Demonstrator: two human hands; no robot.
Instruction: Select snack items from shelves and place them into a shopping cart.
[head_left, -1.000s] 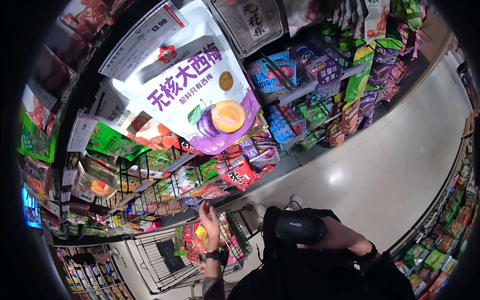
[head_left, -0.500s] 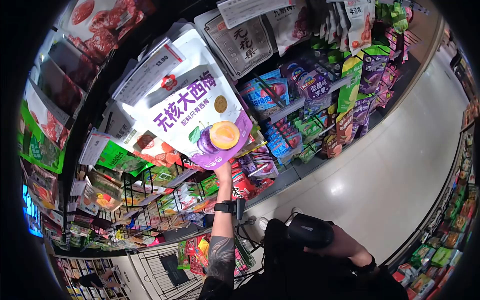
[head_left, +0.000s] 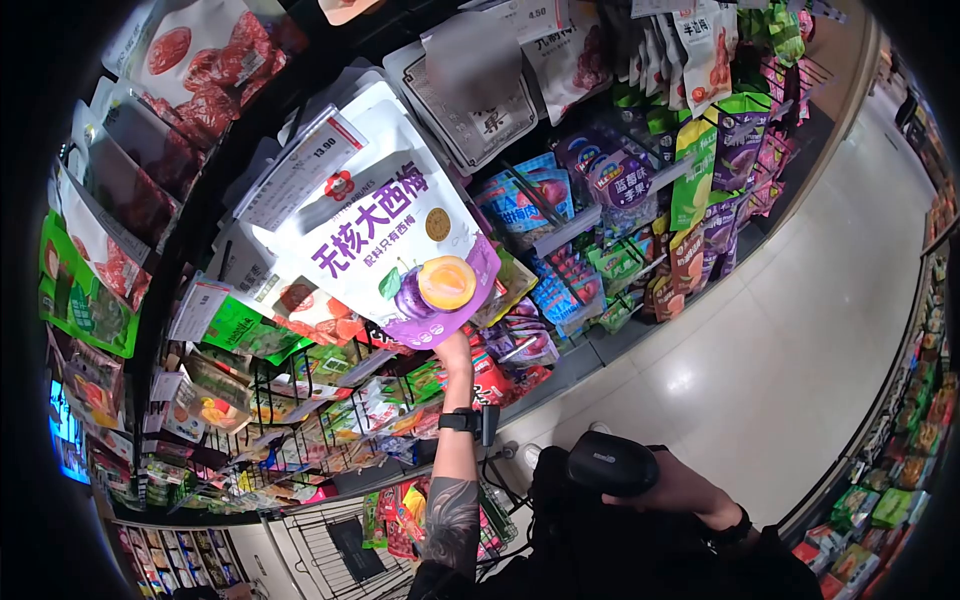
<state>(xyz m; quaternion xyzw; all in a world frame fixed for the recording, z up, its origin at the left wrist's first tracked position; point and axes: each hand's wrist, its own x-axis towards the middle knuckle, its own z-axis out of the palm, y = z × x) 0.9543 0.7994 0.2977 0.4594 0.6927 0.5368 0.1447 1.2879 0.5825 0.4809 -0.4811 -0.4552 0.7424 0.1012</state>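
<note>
My left hand (head_left: 455, 347) is at the lower edge of a white and purple bag of pitted prunes (head_left: 440, 215), gripping it from below. The bag covers most of the fingers. Its upper part is tilted back behind a price tag (head_left: 300, 165) on the shelf rack. A dark watch-like strap circles my left wrist. Held low in front of my body, my right hand (head_left: 680, 488) is closed around a rounded black device (head_left: 612, 463) with small pale lettering. A silver bag (head_left: 475, 125), partly blurred out, hangs beside the prunes.
Racks of hanging snack bags (head_left: 620, 180) curve around from left to right. Below my left arm stands a wire shopping cart (head_left: 320, 545) with colourful packets (head_left: 400, 515) in it. The pale floor (head_left: 760, 330) runs along the right, up to another stocked shelf (head_left: 900, 440).
The view has shifted slightly. My left hand sits a little lower, with the bag's bottom edge lower too. A person at the lower left has mostly slipped out of sight.
</note>
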